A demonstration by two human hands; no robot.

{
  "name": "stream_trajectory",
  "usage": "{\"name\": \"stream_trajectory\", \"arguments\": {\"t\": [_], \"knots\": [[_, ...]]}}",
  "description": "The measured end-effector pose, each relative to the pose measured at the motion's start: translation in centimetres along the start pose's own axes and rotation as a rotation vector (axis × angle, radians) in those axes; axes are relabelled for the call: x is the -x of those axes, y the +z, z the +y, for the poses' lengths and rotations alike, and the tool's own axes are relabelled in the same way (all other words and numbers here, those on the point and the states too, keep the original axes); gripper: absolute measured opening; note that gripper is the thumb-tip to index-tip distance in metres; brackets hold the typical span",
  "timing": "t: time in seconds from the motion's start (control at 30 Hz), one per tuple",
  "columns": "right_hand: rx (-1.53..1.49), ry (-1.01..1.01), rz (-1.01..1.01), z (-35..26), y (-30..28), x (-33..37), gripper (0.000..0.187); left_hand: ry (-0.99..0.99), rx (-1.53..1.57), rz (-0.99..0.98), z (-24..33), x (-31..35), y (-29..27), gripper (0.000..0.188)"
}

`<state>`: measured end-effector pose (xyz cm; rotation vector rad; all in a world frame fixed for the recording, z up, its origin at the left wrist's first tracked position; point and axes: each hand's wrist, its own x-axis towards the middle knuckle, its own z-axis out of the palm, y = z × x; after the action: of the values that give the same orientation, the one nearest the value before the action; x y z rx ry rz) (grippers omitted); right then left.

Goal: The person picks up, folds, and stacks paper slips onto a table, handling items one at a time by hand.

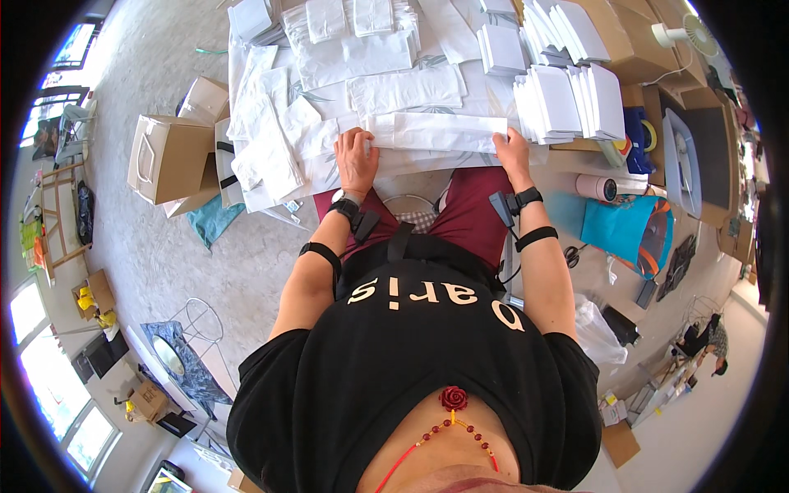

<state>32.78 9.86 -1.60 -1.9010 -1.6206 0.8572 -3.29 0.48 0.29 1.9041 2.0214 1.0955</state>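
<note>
A long, flat white folded strip (pixel 450 131) lies across the near edge of the table; whether it is paper or thin plastic I cannot tell. My left hand (pixel 357 162) grips it toward its left part, fingertips on top and thumb at the near edge. At the right end, my right hand (pixel 513 156) pinches the strip's corner between thumb and fingers. Beyond it, another white folded piece (pixel 407 89) rests flat. More thin white pieces (pixel 267 135) overlap loosely to the left of my left hand.
White folded stacks (pixel 549 103) stand at the table's right, with more white bundles (pixel 353 57) at the back. Cardboard boxes (pixel 168 156) flank the left side. On the right are a pink cylinder (pixel 596 187), a blue bag (pixel 625 230) and a small fan (pixel 686 34).
</note>
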Motion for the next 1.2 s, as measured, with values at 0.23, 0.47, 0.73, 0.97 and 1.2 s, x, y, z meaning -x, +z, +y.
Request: {"name": "stream_trajectory", "arguments": {"t": [0.23, 0.47, 0.73, 0.97, 1.2], "knots": [[0.156, -0.103, 0.088, -1.5, -0.1, 0.5, 0.029, -0.007, -0.005, 0.007, -0.2, 0.2, -0.1, 0.03], [0.276, -0.125, 0.232, -2.2, -0.1, 0.9, 0.026, -0.017, 0.002, 0.0, 0.2, 0.0, -0.2, 0.03], [-0.025, -0.605, 0.089, -12.0, 5.5, 4.0, 0.023, -0.005, -0.003, 0.001, 0.5, -0.1, -0.2, 0.029], [0.006, -0.533, -0.128, -14.4, 11.5, 4.4, 0.02, 0.003, -0.023, 0.013, 0.3, -0.2, 0.0, 0.03], [0.002, -0.552, -0.129, -13.9, 11.8, 4.4, 0.027, -0.122, 0.161, 0.058, 0.5, -0.4, -0.1, 0.024]]}}
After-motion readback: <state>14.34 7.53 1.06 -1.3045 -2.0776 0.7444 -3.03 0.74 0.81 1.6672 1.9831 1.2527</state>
